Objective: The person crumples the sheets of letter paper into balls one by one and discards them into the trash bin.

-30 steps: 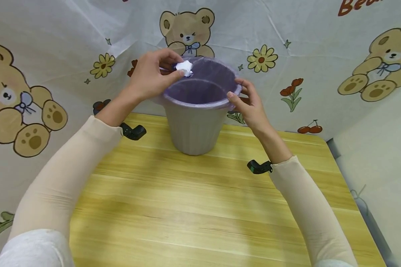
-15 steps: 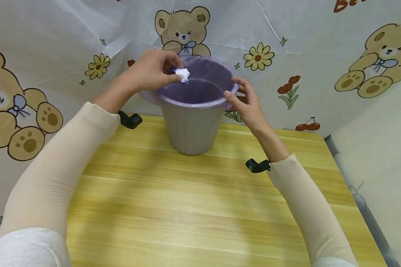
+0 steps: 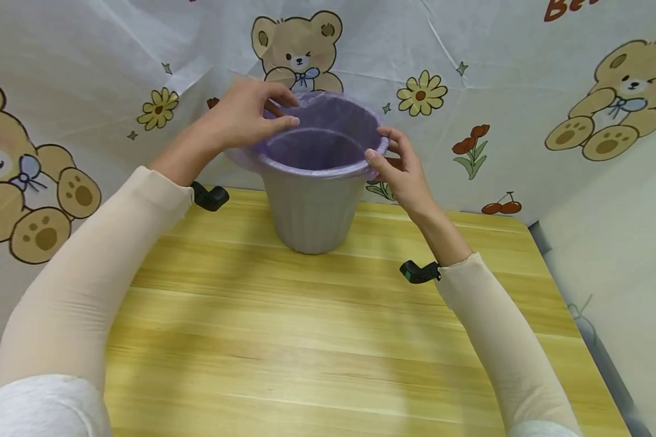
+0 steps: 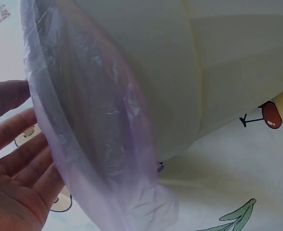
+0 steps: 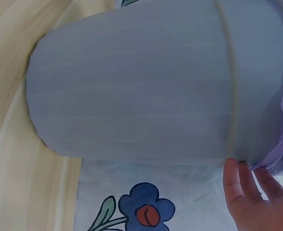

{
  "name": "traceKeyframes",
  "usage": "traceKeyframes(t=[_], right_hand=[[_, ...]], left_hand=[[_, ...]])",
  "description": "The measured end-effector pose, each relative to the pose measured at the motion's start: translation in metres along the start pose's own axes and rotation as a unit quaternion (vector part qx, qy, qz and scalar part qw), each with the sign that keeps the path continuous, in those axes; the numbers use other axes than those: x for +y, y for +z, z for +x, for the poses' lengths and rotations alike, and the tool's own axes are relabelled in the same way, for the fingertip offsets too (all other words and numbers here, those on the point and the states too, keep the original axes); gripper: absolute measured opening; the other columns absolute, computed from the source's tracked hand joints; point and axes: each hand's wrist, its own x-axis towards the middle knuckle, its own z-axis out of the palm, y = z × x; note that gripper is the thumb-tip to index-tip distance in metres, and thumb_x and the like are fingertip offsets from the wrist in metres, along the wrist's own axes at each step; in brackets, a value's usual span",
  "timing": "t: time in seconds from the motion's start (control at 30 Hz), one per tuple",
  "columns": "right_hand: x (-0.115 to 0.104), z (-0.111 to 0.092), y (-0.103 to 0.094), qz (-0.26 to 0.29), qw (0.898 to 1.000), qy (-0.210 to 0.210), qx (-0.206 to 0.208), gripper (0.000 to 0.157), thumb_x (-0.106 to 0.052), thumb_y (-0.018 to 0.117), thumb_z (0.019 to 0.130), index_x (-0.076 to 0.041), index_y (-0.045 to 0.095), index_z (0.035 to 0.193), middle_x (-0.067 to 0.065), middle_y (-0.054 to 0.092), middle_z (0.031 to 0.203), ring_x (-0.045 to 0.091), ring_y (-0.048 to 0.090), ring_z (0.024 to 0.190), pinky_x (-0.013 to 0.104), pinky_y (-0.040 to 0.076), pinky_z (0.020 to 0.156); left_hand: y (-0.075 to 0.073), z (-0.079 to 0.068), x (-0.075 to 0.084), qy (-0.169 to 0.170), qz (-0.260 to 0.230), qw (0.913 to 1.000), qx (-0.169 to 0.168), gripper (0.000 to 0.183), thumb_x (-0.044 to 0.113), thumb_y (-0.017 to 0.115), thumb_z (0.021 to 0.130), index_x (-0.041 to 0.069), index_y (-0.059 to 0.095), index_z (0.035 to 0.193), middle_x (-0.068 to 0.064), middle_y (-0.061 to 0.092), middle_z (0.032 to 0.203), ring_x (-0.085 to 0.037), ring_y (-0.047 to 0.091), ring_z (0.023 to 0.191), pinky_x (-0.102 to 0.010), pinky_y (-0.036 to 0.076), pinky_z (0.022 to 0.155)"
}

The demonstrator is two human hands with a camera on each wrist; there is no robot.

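Note:
A grey trash bin (image 3: pixel 314 212) stands upright on the table, lined with a thin purple plastic bag (image 3: pixel 333 124) folded over its rim. My left hand (image 3: pixel 243 115) is over the left side of the bin's mouth, thumb and fingers spread apart with nothing between them. From the left wrist view, that hand (image 4: pixel 23 178) shows just beyond the bag-covered rim. My right hand (image 3: pixel 407 173) holds the rim on the right, thumb on the near side. Its fingers (image 5: pixel 231 180) lie along the bin's upper side in the right wrist view. The bin's floor is hidden.
The wooden table (image 3: pixel 306 340) spreads in front of the bin. Right behind the bin hangs a white cloth (image 3: pixel 372 48) printed with bears and flowers. A pale wall surface (image 3: pixel 623 243) borders the table's right edge. Each wrist carries a small black camera (image 3: pixel 420 272).
The crumpled white paper has left my left hand and is out of sight; that hand's fingers have parted. My right hand keeps its hold on the rim. The view has shifted slightly.

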Motion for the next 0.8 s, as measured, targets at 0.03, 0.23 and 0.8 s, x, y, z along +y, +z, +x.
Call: traceKeyframes(t=[0.03,0.23,0.8], right_hand=[[0.0,0.0,0.0,0.001,1.0,0.0,0.0,0.059,-0.027,0.066,0.103,-0.014,0.046,0.157,0.022,0.048,0.16,0.023,0.068,0.121,0.02,0.062,0.089],[0.0,0.001,-0.002,0.002,1.0,-0.002,-0.002,0.059,-0.027,0.066,0.103,-0.014,0.046,0.158,0.023,0.048,0.159,0.021,0.069,0.12,0.02,0.062,0.088],[-0.014,-0.029,-0.03,-0.106,0.994,0.021,0.024,0.062,-0.035,0.074,0.102,-0.028,0.047,0.158,0.002,0.049,0.159,0.021,0.06,0.132,0.028,0.054,0.105]], left_hand=[[0.001,0.0,0.0,0.002,-0.001,1.0,0.0,0.043,0.032,0.07,0.106,0.009,0.067,0.141,-0.013,0.071,0.143,-0.031,0.073,0.127,-0.045,0.059,0.11],[0.003,-0.002,-0.003,0.003,-0.014,0.9999,0.002,0.041,0.028,0.068,0.107,0.006,0.067,0.141,-0.016,0.071,0.142,-0.032,0.072,0.129,-0.045,0.058,0.113],[0.019,-0.061,-0.01,-0.018,-0.006,0.9725,0.232,0.037,0.03,0.069,0.105,0.012,0.073,0.136,-0.009,0.075,0.136,-0.029,0.065,0.126,-0.044,0.048,0.112]])
